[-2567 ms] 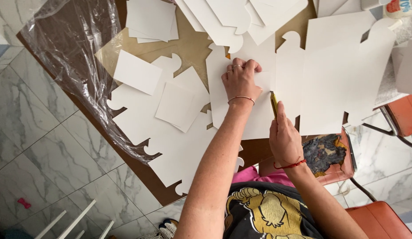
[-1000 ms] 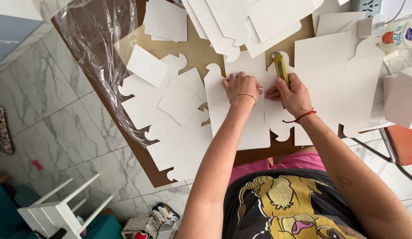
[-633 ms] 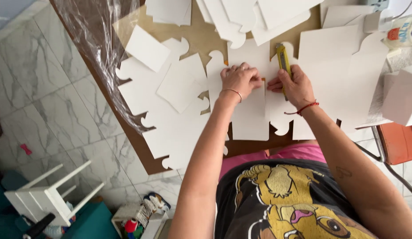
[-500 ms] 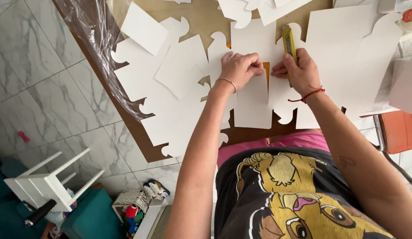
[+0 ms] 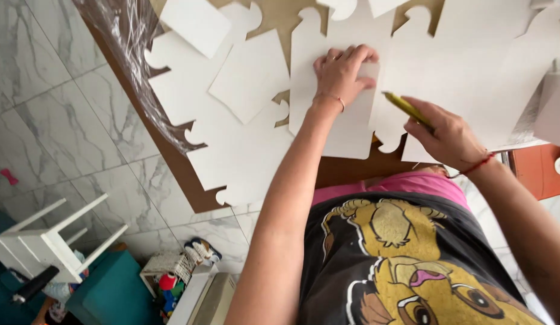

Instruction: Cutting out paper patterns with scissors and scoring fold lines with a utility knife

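My left hand (image 5: pixel 342 73) presses flat, fingers together, on a white card cut-out (image 5: pixel 346 129) lying on the brown table (image 5: pixel 274 18). Just to its right, my right hand (image 5: pixel 449 135) grips a yellow utility knife (image 5: pixel 406 109), whose tip points up-left at the edge between this cut-out and the neighbouring white sheet (image 5: pixel 478 66). A red string bracelet sits on the right wrist. More white shaped cut-outs (image 5: pixel 232 150) overlap to the left of my left forearm.
Crinkled clear plastic film (image 5: pixel 132 42) hangs over the table's left edge above a grey marble floor (image 5: pixel 63 132). A white stool (image 5: pixel 51 241), a teal seat and a small basket stand below. An orange chair (image 5: pixel 541 171) is at right.
The view has tilted down and closer. My right hand has drawn the yellow knife back toward me, down along the card's edge. The left hand stays pressed on the cut-out.
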